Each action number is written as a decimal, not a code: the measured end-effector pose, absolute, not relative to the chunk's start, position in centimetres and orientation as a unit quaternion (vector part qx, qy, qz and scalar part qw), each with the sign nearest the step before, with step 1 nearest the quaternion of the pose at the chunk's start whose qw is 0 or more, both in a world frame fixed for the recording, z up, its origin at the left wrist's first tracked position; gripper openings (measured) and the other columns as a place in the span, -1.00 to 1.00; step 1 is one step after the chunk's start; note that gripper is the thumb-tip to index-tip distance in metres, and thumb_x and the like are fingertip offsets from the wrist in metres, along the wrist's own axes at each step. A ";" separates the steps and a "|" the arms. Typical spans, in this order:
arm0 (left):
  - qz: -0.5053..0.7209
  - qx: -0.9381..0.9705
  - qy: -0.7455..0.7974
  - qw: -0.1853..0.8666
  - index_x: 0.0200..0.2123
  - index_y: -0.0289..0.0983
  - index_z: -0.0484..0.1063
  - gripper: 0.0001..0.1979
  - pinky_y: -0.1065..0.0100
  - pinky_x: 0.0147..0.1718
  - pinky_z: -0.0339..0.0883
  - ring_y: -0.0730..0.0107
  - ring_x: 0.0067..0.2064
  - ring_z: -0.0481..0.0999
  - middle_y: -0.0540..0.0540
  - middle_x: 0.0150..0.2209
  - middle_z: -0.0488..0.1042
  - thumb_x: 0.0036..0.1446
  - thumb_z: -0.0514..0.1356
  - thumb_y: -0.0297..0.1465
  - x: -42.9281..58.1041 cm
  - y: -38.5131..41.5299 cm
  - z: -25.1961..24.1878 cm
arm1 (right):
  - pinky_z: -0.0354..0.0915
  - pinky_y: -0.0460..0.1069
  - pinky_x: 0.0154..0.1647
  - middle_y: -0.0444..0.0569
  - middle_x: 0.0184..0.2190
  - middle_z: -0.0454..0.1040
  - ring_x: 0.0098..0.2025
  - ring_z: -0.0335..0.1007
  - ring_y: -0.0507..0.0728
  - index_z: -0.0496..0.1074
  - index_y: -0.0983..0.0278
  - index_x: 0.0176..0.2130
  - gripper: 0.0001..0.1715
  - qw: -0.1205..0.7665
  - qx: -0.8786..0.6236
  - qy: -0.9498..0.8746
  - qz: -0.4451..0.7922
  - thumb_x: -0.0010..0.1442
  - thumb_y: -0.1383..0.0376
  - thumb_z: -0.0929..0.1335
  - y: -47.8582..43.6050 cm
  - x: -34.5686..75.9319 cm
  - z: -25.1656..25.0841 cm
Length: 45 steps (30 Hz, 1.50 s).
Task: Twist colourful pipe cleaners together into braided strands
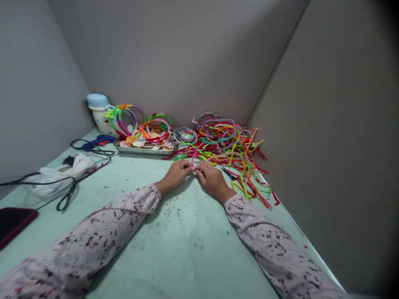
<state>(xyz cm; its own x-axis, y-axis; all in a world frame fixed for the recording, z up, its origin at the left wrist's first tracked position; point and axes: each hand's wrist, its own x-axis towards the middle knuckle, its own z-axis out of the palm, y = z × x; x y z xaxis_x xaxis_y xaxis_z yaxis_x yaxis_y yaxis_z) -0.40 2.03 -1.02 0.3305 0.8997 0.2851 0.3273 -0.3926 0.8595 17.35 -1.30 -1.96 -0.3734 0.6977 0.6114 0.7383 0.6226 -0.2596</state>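
My left hand (176,174) and my right hand (212,179) meet over the middle of the table, fingertips almost touching. Both are closed in a pinch on a thin bright pink pipe cleaner (193,158), which rises from between the fingertips and bends towards the pile behind. Its lower end is hidden by my fingers. Just right of my right hand lies a pair of scissors (230,173) with dark blades, partly under loose pipe cleaners. A tangled heap of coloured pipe cleaners (222,139) spreads behind and to the right of my hands.
At the back left, a metal tray (145,152) holds shell-like pieces and several wrapped hoops (126,120). A blue-lidded white bottle (101,114) stands beside it. Black cables (75,182), a plastic bag (51,180) and a phone (15,222) lie left. Walls enclose the table (193,249).
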 end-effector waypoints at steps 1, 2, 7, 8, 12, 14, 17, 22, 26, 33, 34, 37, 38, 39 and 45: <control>0.400 0.728 0.420 0.365 -0.55 -0.31 0.40 -0.79 0.43 -0.47 0.13 0.47 -0.45 0.28 0.03 -0.56 0.35 0.02 0.18 -0.30 -0.4 2.0 -1.0 | 0.30 -0.04 -0.20 0.00 -0.22 0.47 -0.18 0.39 0.10 0.41 0.25 -0.17 -0.83 0.350 -0.437 -0.828 -0.037 0.30 0.33 0.24 -1.3 17.3 -2.0; 0.401 0.723 0.422 0.371 -0.55 -0.31 0.40 -0.80 0.43 -0.48 0.12 0.47 -0.46 0.27 0.03 -0.56 0.35 0.01 0.18 -0.31 -0.3 2.0 -0.9 | 0.29 -0.04 -0.21 0.01 -0.23 0.47 -0.19 0.39 0.11 0.41 0.25 -0.18 -0.83 0.346 -0.440 -0.827 -0.044 0.31 0.32 0.24 -1.4 17.3 -1.9; 0.409 0.703 0.427 0.395 -0.57 -0.32 0.40 -0.81 0.43 -0.50 0.10 0.48 -0.48 0.25 0.03 -0.58 0.34 -0.03 0.19 -0.31 -0.2 1.7 -0.5 | 0.29 -0.04 -0.20 0.02 -0.23 0.47 -0.17 0.40 0.12 0.41 0.25 -0.18 -0.80 0.341 -0.437 -0.830 -0.067 0.33 0.31 0.22 -1.5 17.2 -1.8; 0.412 0.699 0.426 0.399 -0.57 -0.32 0.39 -0.81 0.43 -0.50 0.10 0.49 -0.49 0.25 0.03 -0.59 0.34 -0.04 0.19 -0.32 -0.1 1.6 -0.4 | 0.29 -0.03 -0.20 0.02 -0.23 0.48 -0.16 0.40 0.12 0.41 0.25 -0.18 -0.80 0.341 -0.435 -0.830 -0.070 0.33 0.31 0.21 -1.6 17.2 -1.8; 0.419 0.683 0.431 0.414 -0.59 -0.32 0.39 -0.82 0.43 -0.50 0.12 0.49 -0.50 0.26 0.03 -0.61 0.35 -0.06 0.20 -0.33 0.0 1.6 -0.3 | 0.28 -0.03 -0.22 0.02 -0.22 0.49 -0.18 0.40 0.12 0.41 0.24 -0.17 -0.80 0.339 -0.431 -0.832 -0.078 0.33 0.31 0.21 -1.7 17.2 -1.6; 0.417 0.681 0.431 0.421 -0.59 -0.32 0.40 -0.82 0.42 -0.49 0.13 0.49 -0.50 0.27 0.03 -0.61 0.35 -0.07 0.20 -0.33 0.0 1.7 -0.3 | 0.28 -0.03 -0.22 0.02 -0.22 0.49 -0.18 0.40 0.12 0.42 0.24 -0.16 -0.80 0.336 -0.428 -0.835 -0.080 0.33 0.31 0.21 -1.8 17.2 -1.5; 0.417 0.676 0.430 0.430 -0.58 -0.32 0.41 -0.84 0.42 -0.50 0.12 0.49 -0.50 0.26 0.05 -0.61 0.35 -0.08 0.20 -0.34 -0.1 1.7 -0.3 | 0.28 -0.03 -0.20 0.03 -0.20 0.49 -0.15 0.40 0.12 0.41 0.24 -0.15 -0.79 0.331 -0.422 -0.840 -0.081 0.33 0.32 0.21 -1.9 17.2 -1.4; 0.421 0.665 0.432 0.440 -0.59 -0.31 0.40 -0.86 0.41 -0.48 0.10 0.48 -0.51 0.25 0.06 -0.62 0.34 -0.09 0.19 -0.36 -0.1 1.7 -0.4 | 0.28 -0.03 -0.18 0.04 -0.18 0.49 -0.13 0.40 0.12 0.41 0.26 -0.14 -0.78 0.335 -0.419 -0.840 -0.085 0.34 0.32 0.20 -1.9 17.2 -1.3; 0.412 0.687 0.425 0.421 -0.57 -0.31 0.39 -0.81 0.41 -0.46 0.13 0.47 -0.49 0.27 0.05 -0.59 0.35 -0.03 0.19 -0.31 -0.2 1.7 -0.6 | 0.28 -0.04 -0.20 0.02 -0.18 0.49 -0.14 0.40 0.12 0.41 0.24 -0.15 -0.79 0.340 -0.422 -0.836 -0.084 0.34 0.32 0.21 -1.7 17.2 -1.5; 0.426 0.750 0.400 0.308 -0.39 -0.31 0.41 -0.83 0.40 -0.31 0.23 0.41 -0.33 0.37 -0.02 -0.40 0.43 0.10 0.16 -0.31 -0.2 1.4 -0.5 | 0.30 -0.02 -0.18 0.03 -0.21 0.48 -0.17 0.40 0.13 0.41 0.24 -0.17 -0.82 0.369 -0.452 -0.810 -0.066 0.33 0.31 0.22 -1.4 17.2 -1.7; 0.431 0.753 0.401 0.295 -0.34 -0.31 0.41 -0.85 0.39 -0.28 0.25 0.40 -0.29 0.38 -0.04 -0.36 0.44 0.10 0.17 -0.33 -0.2 1.3 -0.4 | 0.31 -0.02 -0.17 0.02 -0.21 0.48 -0.16 0.40 0.13 0.40 0.24 -0.16 -0.82 0.373 -0.452 -0.808 -0.062 0.32 0.32 0.23 -1.3 17.2 -1.7; 0.447 0.757 0.398 0.263 -0.21 -0.30 0.38 -0.80 0.37 -0.21 0.27 0.39 -0.22 0.38 -0.07 -0.25 0.42 0.05 0.20 -0.40 -0.2 1.2 -0.4 | 0.32 -0.02 -0.15 0.01 -0.21 0.48 -0.15 0.40 0.13 0.40 0.24 -0.16 -0.83 0.388 -0.452 -0.802 -0.048 0.32 0.33 0.24 -1.3 17.2 -1.6; 0.456 0.757 0.392 0.256 -0.20 -0.30 0.36 -0.78 0.37 -0.21 0.27 0.39 -0.22 0.38 -0.07 -0.24 0.41 0.04 0.21 -0.42 -0.2 1.2 -0.4 | 0.32 -0.02 -0.14 0.01 -0.20 0.48 -0.14 0.40 0.13 0.40 0.23 -0.15 -0.83 0.393 -0.453 -0.799 -0.042 0.32 0.33 0.24 -1.3 17.2 -1.6; 0.465 0.758 0.384 0.249 -0.20 -0.29 0.34 -0.79 0.38 -0.21 0.27 0.40 -0.22 0.37 -0.06 -0.25 0.40 0.03 0.21 -0.44 -0.2 1.2 -0.4 | 0.32 -0.01 -0.14 0.01 -0.20 0.48 -0.14 0.40 0.13 0.40 0.23 -0.15 -0.83 0.397 -0.454 -0.797 -0.037 0.32 0.32 0.24 -1.2 17.2 -1.5; 0.490 0.774 0.344 0.205 -0.31 -0.28 0.37 -0.88 0.37 -0.16 0.26 0.40 -0.21 0.37 -0.03 -0.30 0.39 0.03 0.20 -0.52 -0.2 1.1 -0.3 | 0.32 0.00 -0.11 0.02 -0.21 0.47 -0.14 0.40 0.14 0.41 0.24 -0.15 -0.83 0.415 -0.454 -0.788 -0.025 0.31 0.32 0.24 -1.0 17.3 -1.6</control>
